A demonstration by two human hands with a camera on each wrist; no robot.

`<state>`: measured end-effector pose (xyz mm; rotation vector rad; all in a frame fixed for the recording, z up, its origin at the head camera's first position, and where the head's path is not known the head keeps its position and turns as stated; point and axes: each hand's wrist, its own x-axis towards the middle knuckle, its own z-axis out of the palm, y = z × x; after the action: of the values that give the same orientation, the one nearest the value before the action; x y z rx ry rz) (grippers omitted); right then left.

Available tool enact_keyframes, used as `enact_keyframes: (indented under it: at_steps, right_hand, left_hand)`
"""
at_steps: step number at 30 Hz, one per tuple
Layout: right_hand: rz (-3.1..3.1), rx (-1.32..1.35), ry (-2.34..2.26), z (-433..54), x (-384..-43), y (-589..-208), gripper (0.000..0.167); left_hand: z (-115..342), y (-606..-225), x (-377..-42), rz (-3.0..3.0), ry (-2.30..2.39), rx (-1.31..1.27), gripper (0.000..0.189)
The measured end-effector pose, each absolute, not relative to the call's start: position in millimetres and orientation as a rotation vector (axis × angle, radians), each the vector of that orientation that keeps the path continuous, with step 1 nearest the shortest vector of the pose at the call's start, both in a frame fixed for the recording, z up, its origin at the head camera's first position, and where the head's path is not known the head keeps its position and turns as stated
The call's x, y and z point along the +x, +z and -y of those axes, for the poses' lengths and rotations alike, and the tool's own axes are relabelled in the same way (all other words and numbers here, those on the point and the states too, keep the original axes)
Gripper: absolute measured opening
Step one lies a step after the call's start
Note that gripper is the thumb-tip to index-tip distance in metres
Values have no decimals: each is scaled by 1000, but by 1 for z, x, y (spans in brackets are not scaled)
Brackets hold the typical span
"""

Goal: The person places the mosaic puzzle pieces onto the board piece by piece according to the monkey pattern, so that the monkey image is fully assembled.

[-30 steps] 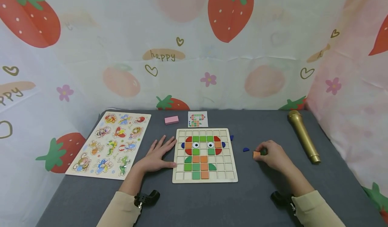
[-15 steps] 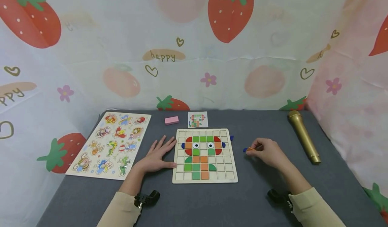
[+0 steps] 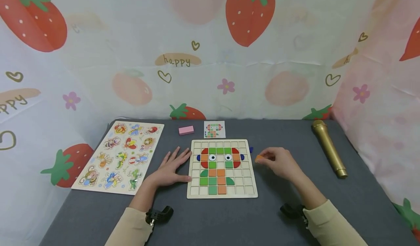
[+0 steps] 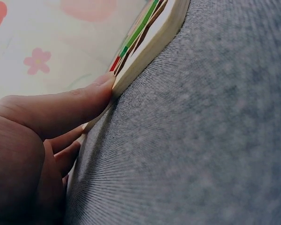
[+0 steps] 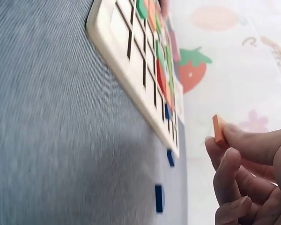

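Observation:
My right hand (image 3: 278, 162) pinches a small orange tile (image 5: 218, 130) between thumb and fingertip, above the table just right of the wooden grid board (image 3: 242, 191). Fingers spread, my left hand (image 3: 170, 170) lies at the board's left edge, its thumb (image 4: 91, 96) touching that edge. Red, green, orange and blue tiles with two eye pieces (image 3: 212, 157) fill part of the grid. A blue half-round piece (image 3: 251, 149) lies by the board's right side. Another blue piece (image 5: 159, 198) shows on the table in the right wrist view; in the head view my right hand hides it.
Behind the board lie a pattern card (image 3: 214, 129) and a pink block (image 3: 186, 130). A board of insect pictures (image 3: 119, 156) is at the left, partly behind my left forearm. At the right lies a gold cylinder (image 3: 329, 148). A strawberry-print curtain (image 3: 249, 92) stands behind the table.
My right hand has moved left toward the board with the orange tile, passing over a blue piece. A green piece seen in that hand earlier is out of sight. The left hand stays still.

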<state>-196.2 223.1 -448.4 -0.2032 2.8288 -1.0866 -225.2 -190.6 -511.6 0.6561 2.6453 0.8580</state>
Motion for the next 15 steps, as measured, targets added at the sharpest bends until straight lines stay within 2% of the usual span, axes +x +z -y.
enact_keyframes:
  at_steps: [15]
  right_hand:
    - [-2786,-313,-1142,-175,-193,-447,15]
  left_hand:
    - [191,-509,-224,-2640,847,647,99]
